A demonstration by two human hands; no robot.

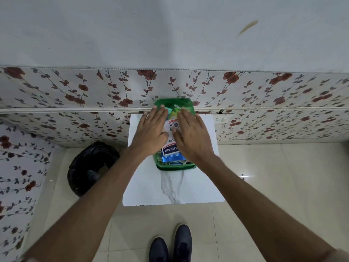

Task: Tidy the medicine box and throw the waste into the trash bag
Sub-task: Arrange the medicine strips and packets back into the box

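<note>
A green plastic medicine box (174, 166) stands on a small white table (170, 188) against the wall. It is filled with packets, and a white plaster packet (171, 148) with a blue and red label lies on top. My left hand (151, 133) lies flat over the left half of the box, fingers spread. Over the right half my right hand (192, 137) also lies flat, fingers spread, touching the packets. Neither hand grips anything. A black trash bag (90, 167) sits open on the floor to the left of the table.
A wall with floral panels (75, 91) runs behind the table and down the left side. The floor is pale tile (264, 186). My two dark shoes (170, 244) stand just in front of the table.
</note>
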